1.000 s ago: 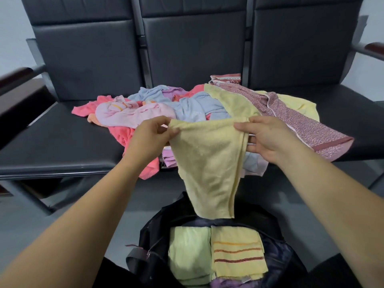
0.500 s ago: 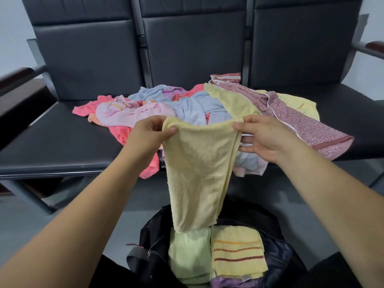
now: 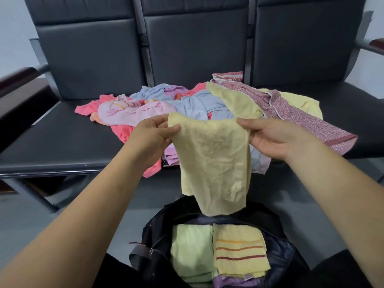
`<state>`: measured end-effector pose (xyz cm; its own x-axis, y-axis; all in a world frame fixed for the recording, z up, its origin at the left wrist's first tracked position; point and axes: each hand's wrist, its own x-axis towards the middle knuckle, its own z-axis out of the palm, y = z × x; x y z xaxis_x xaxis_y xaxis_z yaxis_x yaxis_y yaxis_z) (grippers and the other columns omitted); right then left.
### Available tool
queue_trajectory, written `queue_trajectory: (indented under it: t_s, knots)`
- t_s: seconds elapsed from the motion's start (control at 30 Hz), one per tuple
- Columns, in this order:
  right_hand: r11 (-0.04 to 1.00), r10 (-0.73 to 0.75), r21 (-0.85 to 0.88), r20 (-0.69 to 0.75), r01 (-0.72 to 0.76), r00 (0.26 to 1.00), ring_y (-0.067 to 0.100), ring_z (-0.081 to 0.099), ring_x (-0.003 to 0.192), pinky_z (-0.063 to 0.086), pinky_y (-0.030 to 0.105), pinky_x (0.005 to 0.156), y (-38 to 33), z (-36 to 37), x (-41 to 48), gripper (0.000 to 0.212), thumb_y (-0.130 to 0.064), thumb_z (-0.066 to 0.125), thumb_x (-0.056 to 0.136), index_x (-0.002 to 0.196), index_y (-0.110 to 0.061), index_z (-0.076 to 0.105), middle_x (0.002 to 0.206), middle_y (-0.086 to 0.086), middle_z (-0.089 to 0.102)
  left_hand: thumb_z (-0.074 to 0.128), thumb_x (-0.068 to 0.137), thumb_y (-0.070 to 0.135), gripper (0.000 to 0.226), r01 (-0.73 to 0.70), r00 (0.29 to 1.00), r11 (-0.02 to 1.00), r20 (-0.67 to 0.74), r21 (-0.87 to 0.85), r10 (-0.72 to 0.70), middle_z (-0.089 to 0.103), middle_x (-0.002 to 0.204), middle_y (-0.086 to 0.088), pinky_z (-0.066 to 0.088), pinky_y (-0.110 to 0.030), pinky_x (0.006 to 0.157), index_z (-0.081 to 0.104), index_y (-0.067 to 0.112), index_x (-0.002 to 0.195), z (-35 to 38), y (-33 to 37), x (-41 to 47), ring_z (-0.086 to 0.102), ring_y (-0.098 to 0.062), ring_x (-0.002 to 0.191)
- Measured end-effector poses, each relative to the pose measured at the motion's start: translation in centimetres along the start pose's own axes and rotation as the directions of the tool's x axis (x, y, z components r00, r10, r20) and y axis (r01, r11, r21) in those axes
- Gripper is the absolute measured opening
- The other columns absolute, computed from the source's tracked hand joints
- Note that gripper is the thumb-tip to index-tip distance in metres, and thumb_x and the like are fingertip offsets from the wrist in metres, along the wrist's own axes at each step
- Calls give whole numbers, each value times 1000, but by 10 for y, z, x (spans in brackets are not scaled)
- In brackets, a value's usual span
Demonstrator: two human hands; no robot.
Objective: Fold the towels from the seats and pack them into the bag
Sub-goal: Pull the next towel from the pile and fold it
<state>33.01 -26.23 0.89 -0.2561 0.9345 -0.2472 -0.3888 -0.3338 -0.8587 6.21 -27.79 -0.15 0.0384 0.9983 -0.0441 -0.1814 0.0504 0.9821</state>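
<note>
Left hand pinches the top left corner of the pale yellow towel between thumb and fingers, right hand pinches the top right corner, and the cloth hangs slack between them, its lower edge dangling just above the open black bag. In the bag, a folded pale green towel sits beside a folded yellow striped towel (something purple peeks out at the near edge). Behind the hands, the pile of towels sprawls across the seats, some draping over the front edge; a wide stretch of black cushion shows left of the pile.
</note>
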Motion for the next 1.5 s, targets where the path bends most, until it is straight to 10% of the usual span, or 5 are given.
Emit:
queue_trajectory:
  t_s: [0.27,0.47,0.8,1.03,1.5]
  knots:
    - [957,-138,-277,-159,91,978,17,70,63,59,32,59,8,-1,4,18,-8,68,95,80,-14,59,73,3,70,64,99,15,10,-79,985,929,-116,362,129,70,78,-10,60,-33,70,69,14,91,2,0,-2,65,-20,69]
    - [995,6,104,6,-7,1000,17,74,91,62,29,84,-2,5,-2,21,-7,70,85,104,-1,71,104,12,76,66,89,9,17,56,997,993,62,-103,-49,76,92,-8,58,-27,75,71,1,103,3,12,-5,73,-19,83]
    - [826,-147,-564,-195,12,970,26,65,80,56,41,72,7,-4,3,32,-25,68,98,71,-16,53,80,5,64,70,94,7,3,32,994,934,-112,357,9,71,80,-11,63,-31,73,67,7,92,-1,3,-5,70,-23,74]
    - [999,39,-22,95,-37,995,23,73,100,61,37,88,-1,-2,1,28,-10,69,86,112,0,67,105,13,75,70,89,10,15,169,984,985,44,39,-171,72,84,-4,56,-22,71,71,2,102,-6,11,-5,67,-15,76]
    - [902,-252,-402,-187,160,949,22,73,79,62,37,77,5,-4,2,10,-3,78,84,81,-6,69,84,9,75,68,97,27,18,66,986,878,-165,475,15,65,64,7,51,-31,74,69,12,86,-7,4,-2,60,-7,56]
